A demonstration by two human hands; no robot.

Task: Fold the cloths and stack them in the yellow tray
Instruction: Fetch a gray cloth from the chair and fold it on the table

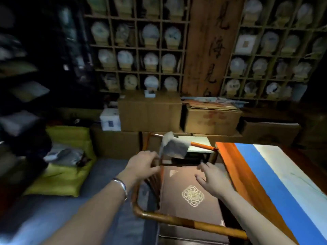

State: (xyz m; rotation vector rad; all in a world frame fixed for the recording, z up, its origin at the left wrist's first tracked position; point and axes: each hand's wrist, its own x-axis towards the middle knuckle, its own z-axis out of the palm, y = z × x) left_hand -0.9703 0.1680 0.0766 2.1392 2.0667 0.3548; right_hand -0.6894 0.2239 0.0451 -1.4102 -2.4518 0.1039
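Dim shelving full of round pale plates on stands [150, 33] fills the wall, with brown cardboard boxes [149, 111] stacked below. Nearer, a wooden armchair with curved orange-brown rails [191, 222] holds a brown seat cushion with a cream embroidered emblem [192, 195]. The small grey cloth [174, 146] hangs draped over the chair's far rail, ahead of and above both hands, its fold line running along the rail. The left hand [141, 167] is nearer, just below the cloth's lower left corner, fingers curled by the rail; whether it pinches anything I cannot tell. The right hand [211, 181] hovers spread open over the cushion, holding nothing. No yellow tray is identifiable; a yellow-green cushion [60, 175] lies on the left, a striped orange, blue and white surface [276, 183] on the right.
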